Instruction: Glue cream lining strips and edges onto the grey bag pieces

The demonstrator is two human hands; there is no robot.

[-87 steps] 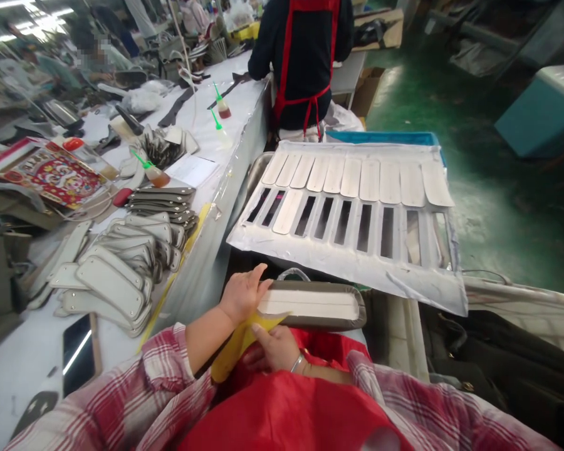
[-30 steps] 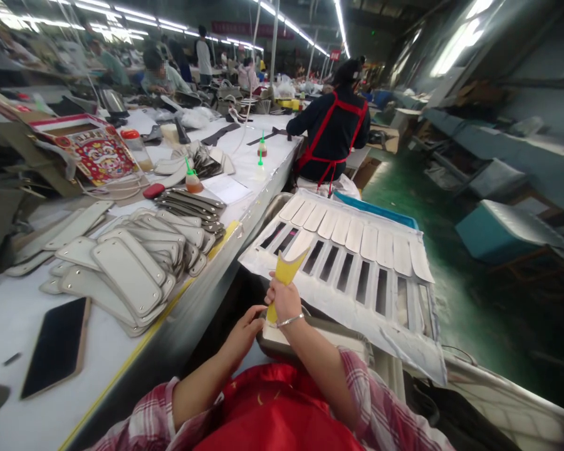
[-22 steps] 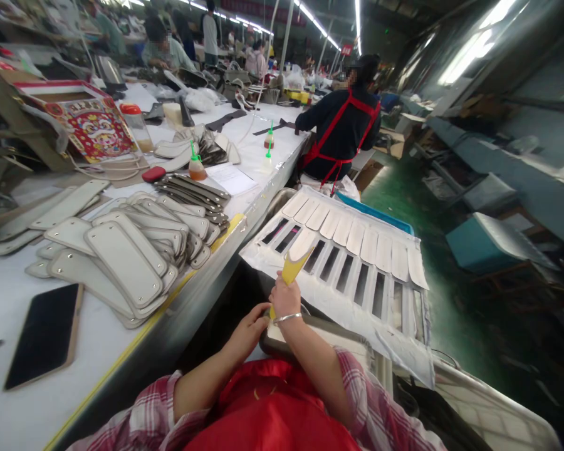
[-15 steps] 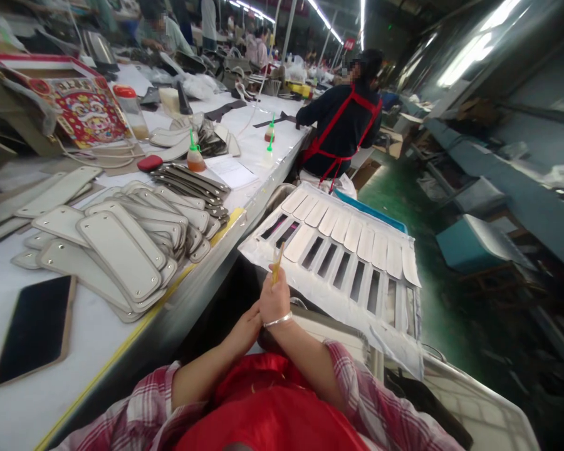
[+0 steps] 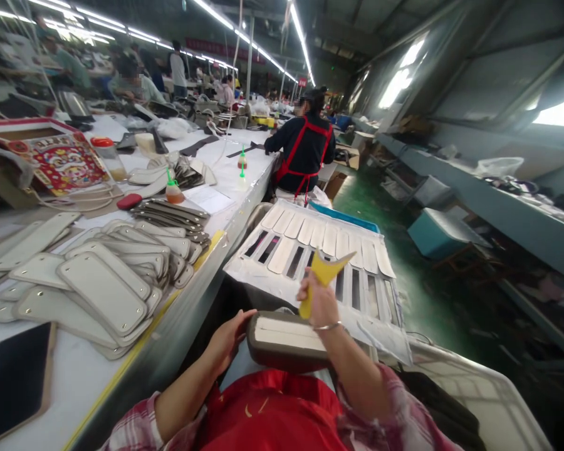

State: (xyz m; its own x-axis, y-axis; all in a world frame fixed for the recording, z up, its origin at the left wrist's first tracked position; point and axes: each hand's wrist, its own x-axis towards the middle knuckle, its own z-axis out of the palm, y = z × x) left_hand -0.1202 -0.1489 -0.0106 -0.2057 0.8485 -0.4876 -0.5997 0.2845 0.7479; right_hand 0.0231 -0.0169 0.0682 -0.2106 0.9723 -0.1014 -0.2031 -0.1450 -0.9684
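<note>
My right hand (image 5: 323,304) is closed round a yellow tool (image 5: 326,270) with a forked, V-shaped end, raised above a dark-edged piece (image 5: 289,341) with a pale panel. That piece lies across my lap, over the red apron. At its left end is my left hand (image 5: 230,335), fingers stretched out and touching its edge. Beyond my hands, a white rack (image 5: 244,269) carries rows of pale rounded strips (image 5: 314,232).
Pale studded straps (image 5: 103,288) are piled on the table at left, near a dark phone (image 5: 16,382) and a glue bottle (image 5: 173,191). A person in red straps (image 5: 305,150) sits ahead. A teal box (image 5: 432,232) stands at right.
My hands have moved apart; my right hand has swung right with the yellow tool, now seen broadside. The dark-edged piece has come into clear view. The camera has tilted up.
</note>
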